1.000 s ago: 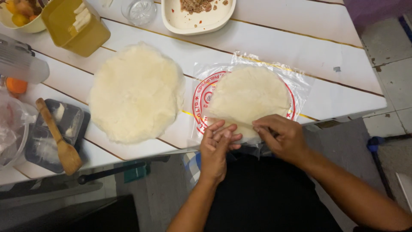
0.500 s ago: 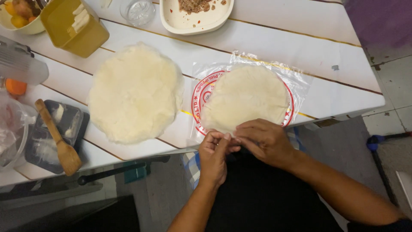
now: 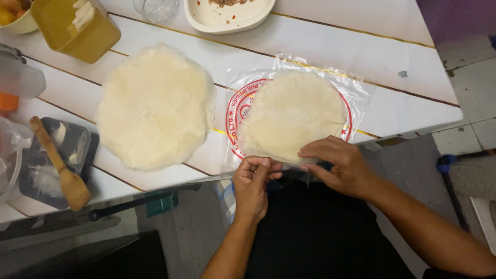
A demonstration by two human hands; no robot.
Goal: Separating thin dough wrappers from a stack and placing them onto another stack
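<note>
A round stack of thin pale wrappers (image 3: 292, 116) lies on its clear plastic bag (image 3: 356, 88) with a red ring print, near the table's front edge. My left hand (image 3: 252, 182) pinches the near edge of the stack with thumb and fingertips. Beside it, my right hand (image 3: 338, 164) rests its fingers on the same near edge. A second, larger round wrapper (image 3: 155, 106) lies flat on the white table (image 3: 361, 49) to the left, apart from both hands.
A white dish with filling (image 3: 230, 13) and a glass (image 3: 156, 8) stand at the back. A yellow box (image 3: 77, 26) sits back left. At the left edge are a black tray (image 3: 77, 147) with a wooden spoon (image 3: 59, 165) and clear containers (image 3: 18, 77).
Both hands have closed in on the near edge of the wrapper stack. The right hand slid left along it, and the left fingers curled into a pinch.
</note>
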